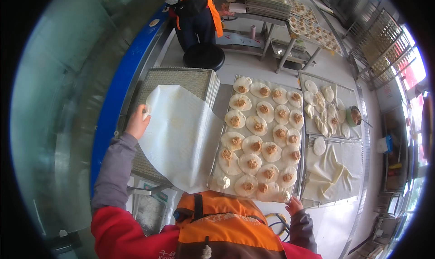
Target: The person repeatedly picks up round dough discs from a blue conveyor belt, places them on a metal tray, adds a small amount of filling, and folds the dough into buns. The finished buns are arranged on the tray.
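My left hand (137, 123) pinches the upper left corner of a pale, glossy liner sheet (179, 132) and holds it raised. The sheet spreads over a stack of mesh trays (149, 159) and hangs toward the dough tray. To its right is a lined tray (218, 179) with rows of flat dough wrappers (248, 163), most with a heap of brownish filling. A small pleated bun (223, 182) sits at its near left corner. My right hand (294, 206) is at that tray's near right corner, fingers curled; what they grip is too small to make out.
Right of the tray lie loose dough rounds (319, 145), a crumpled cloth (328, 170) and a green bowl of filling (353, 116). Ahead, a person in an orange apron (214, 16) stands near a black round stool (204, 56). Racks (385, 46) line the right.
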Demonstrator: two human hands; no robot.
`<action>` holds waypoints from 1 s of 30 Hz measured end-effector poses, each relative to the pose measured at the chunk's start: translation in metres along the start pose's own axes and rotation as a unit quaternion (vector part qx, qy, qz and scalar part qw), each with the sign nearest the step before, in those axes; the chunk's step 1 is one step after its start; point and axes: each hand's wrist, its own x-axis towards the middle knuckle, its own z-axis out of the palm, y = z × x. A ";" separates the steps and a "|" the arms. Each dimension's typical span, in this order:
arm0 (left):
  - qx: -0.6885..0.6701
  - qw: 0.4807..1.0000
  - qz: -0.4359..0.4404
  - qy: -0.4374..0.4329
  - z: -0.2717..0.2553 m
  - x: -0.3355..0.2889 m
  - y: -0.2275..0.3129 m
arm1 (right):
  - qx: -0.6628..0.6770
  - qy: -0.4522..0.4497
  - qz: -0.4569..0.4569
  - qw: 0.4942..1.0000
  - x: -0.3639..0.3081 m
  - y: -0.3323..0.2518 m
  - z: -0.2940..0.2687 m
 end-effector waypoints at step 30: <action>0.063 0.796 0.527 0.291 -0.301 0.305 -0.093 | -0.556 0.120 -0.769 0.290 -0.098 -0.462 0.780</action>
